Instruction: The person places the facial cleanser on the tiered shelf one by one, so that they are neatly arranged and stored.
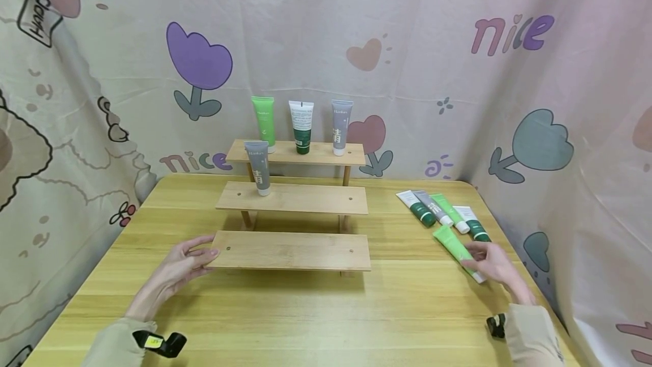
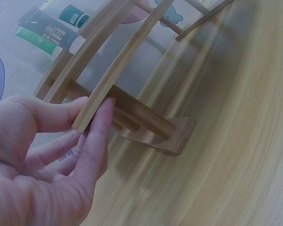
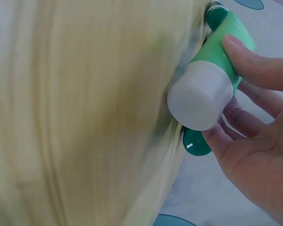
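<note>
Bamboo three-tier stepped display shelf (image 1: 291, 249) sits mid-table on the yellow wooden table (image 1: 305, 321). Judged step: stocking it w/ tubes, now at pickup of the next one.

Left hand (image 1: 175, 272): at 9 o'clock end of the lowest board, thumb on top, fingers under the edge per wrist view (image 2: 92, 141). Light pinch on the board end, fingers nearly straight, looks like steadying, not lifting.

Right hand (image 1: 494, 265): at 3 o'clock side of table, fingers curled round the light-green squeeze tube w/ white cap (image 1: 457, 251), which lies flat on the table, cap toward the person. Wrist view shows fingertips on the green body just behind the cap (image 3: 200, 94). Grip forming; can't tell if it's off the surface yet.

Tube sits just at 6 o'clock of a row of four lying tubes (image 1: 443, 215) (white/dark green, grey, green, white/dark green).

Already upright: green, white/dark-green and grey tubes on top tier (image 1: 301, 126); one grey tube (image 1: 258, 166) at 9 o'clock end of mid tier.

Next move, my read: close grip, lift, rotate tube cap-down, set it on mid tier beside the grey one. Needs cap flat on board, else it tips. Keep left hand on the shelf.
</note>
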A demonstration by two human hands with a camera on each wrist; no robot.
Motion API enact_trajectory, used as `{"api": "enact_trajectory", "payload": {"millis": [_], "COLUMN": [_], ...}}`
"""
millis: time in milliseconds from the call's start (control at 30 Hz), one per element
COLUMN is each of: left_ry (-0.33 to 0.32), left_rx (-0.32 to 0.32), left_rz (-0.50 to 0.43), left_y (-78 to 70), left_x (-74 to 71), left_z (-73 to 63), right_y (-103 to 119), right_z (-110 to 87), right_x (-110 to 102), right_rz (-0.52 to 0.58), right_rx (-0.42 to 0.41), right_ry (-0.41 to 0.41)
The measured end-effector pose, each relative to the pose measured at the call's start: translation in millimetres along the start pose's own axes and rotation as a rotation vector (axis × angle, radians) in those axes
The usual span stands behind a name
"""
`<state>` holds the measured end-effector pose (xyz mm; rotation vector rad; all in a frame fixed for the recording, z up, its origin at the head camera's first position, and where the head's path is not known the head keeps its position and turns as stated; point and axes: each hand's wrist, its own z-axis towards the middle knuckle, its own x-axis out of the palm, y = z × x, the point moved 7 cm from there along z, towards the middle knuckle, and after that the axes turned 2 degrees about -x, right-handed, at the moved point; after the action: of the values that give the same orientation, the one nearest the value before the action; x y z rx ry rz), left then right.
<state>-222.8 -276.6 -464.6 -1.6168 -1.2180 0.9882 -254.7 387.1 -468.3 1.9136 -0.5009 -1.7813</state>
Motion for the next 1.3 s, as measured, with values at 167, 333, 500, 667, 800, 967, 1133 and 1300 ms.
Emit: {"api": "enact_trajectory", "payload": {"millis": [167, 333, 500, 667, 800, 967, 1133, 1300], "left_ry": [0.004, 0.007, 0.006, 0.011, 0.011, -0.007, -0.015, -0.009], "left_rx": [0.012, 0.013, 0.014, 0.016, 0.017, 0.005, -0.014, -0.01], "left_rz": [-0.018, -0.021, -0.016, -0.008, -0.007, -0.001, 0.02, 0.025], "left_y": [-1.2, -1.2, -1.2, -1.5, -1.9, -2.0, -1.1, -0.6], "left_x": [0.4, 0.5, 0.0, 0.2, 0.7, 0.6, 0.7, 0.6], "left_z": [-0.2, -0.3, 0.3, 0.0, -0.7, -0.8, -0.6, -0.9], "right_y": [10.2, 18.4, 31.0, 49.5, 62.2, 79.3, 98.0, 118.4], "right_z": [1.9, 4.9, 10.3, 17.8, 23.8, 30.3, 38.8, 48.0], "right_x": [0.2, 1.5, 2.3, 3.4, 4.7, 4.4, 4.4, 6.6], "right_rz": [0.027, 0.039, 0.06, 0.13, 0.176, 0.238, 0.329, 0.392], "right_rx": [-0.032, -0.028, -0.066, -0.14, -0.161, -0.187, -0.23, -0.271], "right_ry": [-0.042, -0.063, -0.104, -0.14, -0.146, -0.151, -0.151, -0.145]}}
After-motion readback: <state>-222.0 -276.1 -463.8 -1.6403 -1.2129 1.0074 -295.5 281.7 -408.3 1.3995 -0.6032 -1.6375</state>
